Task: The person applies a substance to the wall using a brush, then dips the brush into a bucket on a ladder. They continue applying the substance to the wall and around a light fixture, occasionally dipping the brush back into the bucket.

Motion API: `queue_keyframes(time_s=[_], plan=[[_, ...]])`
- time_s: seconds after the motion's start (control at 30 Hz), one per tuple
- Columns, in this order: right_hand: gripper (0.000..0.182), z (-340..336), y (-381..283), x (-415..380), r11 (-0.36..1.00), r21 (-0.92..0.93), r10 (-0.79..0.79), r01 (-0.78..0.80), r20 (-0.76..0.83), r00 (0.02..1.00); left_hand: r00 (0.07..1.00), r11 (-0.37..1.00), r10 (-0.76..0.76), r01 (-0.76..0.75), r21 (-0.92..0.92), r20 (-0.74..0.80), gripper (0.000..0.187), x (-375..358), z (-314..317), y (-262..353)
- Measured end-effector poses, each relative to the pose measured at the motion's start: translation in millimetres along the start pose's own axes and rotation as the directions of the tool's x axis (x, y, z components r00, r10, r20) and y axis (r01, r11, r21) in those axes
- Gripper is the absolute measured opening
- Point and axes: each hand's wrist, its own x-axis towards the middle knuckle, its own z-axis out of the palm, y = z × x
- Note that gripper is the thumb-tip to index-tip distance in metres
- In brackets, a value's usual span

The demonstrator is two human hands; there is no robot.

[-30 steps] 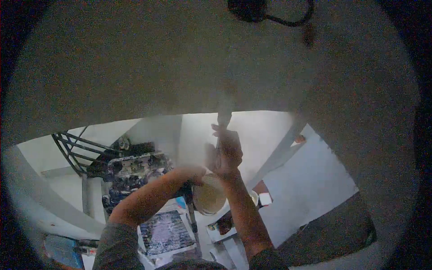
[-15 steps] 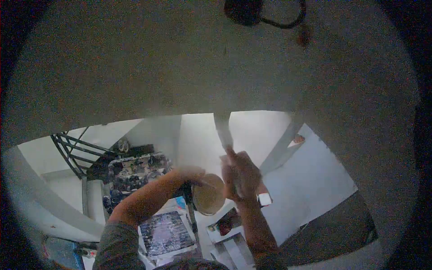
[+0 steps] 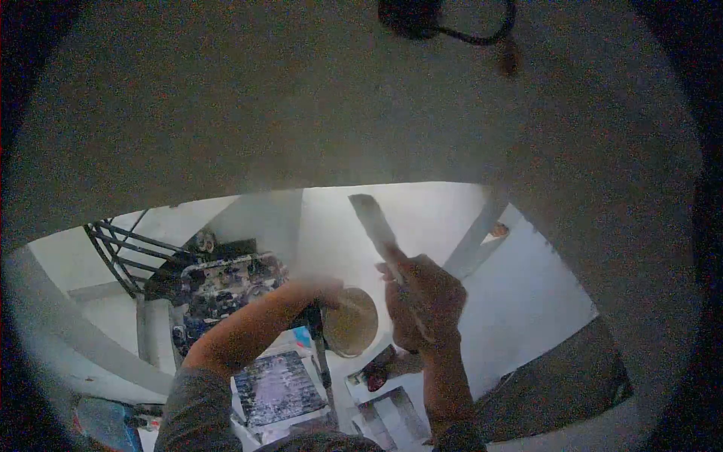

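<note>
My right hand (image 3: 428,301) is wrapped round the handle of a flat paintbrush (image 3: 373,220). The brush points up and to the left, its wide end just below the edge of the dark surface overhead. My left hand (image 3: 320,292) grips the rim of a round tub (image 3: 350,324); the fingers are partly blurred. Inside the tub is something pale tan. The tub is to the left of my right hand, a short gap away.
A grey ceiling-like surface (image 3: 324,105) fills the upper view, with a dark fixture and looped cable (image 3: 410,16) on it. Below left are a dark metal railing (image 3: 143,245), a paint-spattered platform (image 3: 233,282) and a spattered board (image 3: 279,388). White walls (image 3: 520,301) stand around.
My right hand has moved right and slightly down. The brush's end has come away from the overhead surface's edge and tilts further left. My left hand and the tub have barely moved.
</note>
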Motion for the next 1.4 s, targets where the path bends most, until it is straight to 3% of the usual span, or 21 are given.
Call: queue_keyframes(time_s=[0.07, 0.2, 0.27, 0.37, 0.4, 0.43, 0.47, 0.5, 0.53, 0.57, 0.6, 0.7, 0.77, 0.87, 0.97, 1.07, 1.17, 1.2, 1.23, 1.27, 1.4], plan=[[0.036, -24.3, -18.6, 7.3, 0.992, -0.030, 0.122, -0.121, 0.070, 0.990, 0.975, 0.749, 0.116, -0.212, -0.628, -0.191, 0.050, -1.1, 32.2, -30.4], [0.057, -1.6, -4.4, 19.9, 0.998, 0.046, -0.028, 0.035, -0.154, 0.988, 0.993, 0.722, 0.036, -0.101, -0.684, -0.109, 0.045, -22.9, -6.4, 14.5], [0.034, 39.5, 24.6, 17.4, 0.987, 0.038, -0.145, 0.155, -0.194, 0.970, 0.997, 0.918, 0.046, -0.069, -0.390, -0.068, 0.049, -40.9, -30.7, 44.5], [0.041, 50.4, 32.1, -8.7, 0.966, 0.191, -0.135, 0.176, -0.210, 0.968, 0.998, 0.990, 0.044, -0.040, 0.139, -0.032, 0.054, -47.5, -64.8, 69.0], [0.043, 46.7, 32.6, -11.8, 0.963, 0.209, -0.127, 0.170, -0.205, 0.970, 0.998, 0.989, 0.048, -0.042, 0.140, -0.041, 0.054, -20.3, -59.6, 51.5], [0.040, 42.2, 36.7, -14.8, 0.971, 0.186, -0.113, 0.152, -0.202, 0.973, 0.946, 0.995, -0.061, 0.032, 0.095, 0.318, 0.055, 21.2, -39.9, 21.0], [0.040, 30.9, 31.5, -12.5, 0.971, 0.185, -0.114, 0.151, -0.199, 0.973, 0.758, 0.990, -0.143, 0.118, 0.082, 0.637, 0.057, 43.1, -28.6, 4.6], [0.044, 10.2, 17.9, -6.5, 1.000, 0.016, 0.010, -0.008, -0.075, 0.997, 0.756, 0.990, -0.142, 0.119, 0.080, 0.639, 0.057, 31.3, -32.6, 13.6], [0.050, -7.9, 5.3, -1.1, 0.974, -0.167, 0.160, -0.153, 0.028, 0.987, 0.911, 0.991, -0.085, 0.034, 0.132, 0.404, 0.057, 4.1, -42.5, 34.4], [0.047, -19.1, -1.2, 6.1, 0.978, -0.159, 0.135, -0.135, -0.008, 0.991, 0.989, 0.978, 0.004, -0.034, 0.205, 0.146, 0.058, -18.0, -50.5, 50.6], [0.047, -14.2, 5.9, 12.0, 0.978, -0.152, 0.146, -0.146, -0.008, 0.989, 0.987, 0.978, 0.003, -0.036, 0.207, 0.159, 0.058, -30.8, -54.3, 58.4], [0.044, 34.3, 46.0, 13.5, 0.970, 0.116, -0.174, 0.212, -0.270, 0.947, 0.998, 0.999, 0.037, -0.037, 0.010, -0.059, 0.061, -58.4, -64.9, 75.1], [0.045, 47.1, 58.3, -7.0, 0.964, 0.166, -0.159, 0.205, -0.254, 0.954, 0.977, 0.990, 0.042, -0.068, -0.122, -0.208, 0.063, -62.7, -67.2, 80.2], [0.044, 53.9, 70.1, -26.3, 0.977, 0.081, -0.167, 0.197, -0.278, 0.946, 0.995, 0.998, 0.000, -0.007, -0.069, -0.096, 0.061, -46.9, -70.5, 81.6], [0.029, 40.1, 60.9, -26.6, 0.871, 0.492, 0.177, 0.005, -0.324, 0.929, 0.991, 0.994, -0.105, 0.103, 0.021, 0.088, 0.057, -34.9, -69.1, 82.7], [0.026, 7.3, 65.2, -17.6, 0.864, 0.493, 0.067, 0.103, -0.316, 0.946, 0.942, 0.972, -0.219, 0.187, 0.145, 0.254, 0.054, -24.9, -75.5, 81.7], [0.037, -11.5, 66.2, 7.5, 0.358, 0.915, 0.423, 0.183, -0.334, 0.842, 0.927, 0.968, -0.238, 0.203, 0.146, 0.290, 0.056, -22.6, -81.0, 85.3], [0.037, -12.5, 69.9, 14.0, 0.361, 0.915, 0.429, 0.180, -0.334, 0.839, 0.918, 0.966, -0.249, 0.213, 0.145, 0.310, 0.058, -22.6, -81.6, 86.9], [0.038, -11.6, 74.8, 19.7, 0.081, 0.971, 0.458, 0.223, -0.235, 0.857, 0.908, 0.964, -0.260, 0.223, 0.146, 0.329, 0.059, -23.1, -82.0, 87.8], [0.039, -9.0, 80.9, 25.6, -0.206, 0.945, 0.459, 0.255, -0.137, 0.878, 0.897, 0.960, -0.273, 0.234, 0.151, 0.347, 0.060, -23.8, -81.9, 88.0], [0.050, 50.2, 107.7, 53.2, -0.655, 0.675, 0.343, 0.339, -0.134, 0.930, 0.902, 0.974, -0.215, 0.170, 0.149, 0.375, 0.062, -9.0, -53.0, 56.2]])
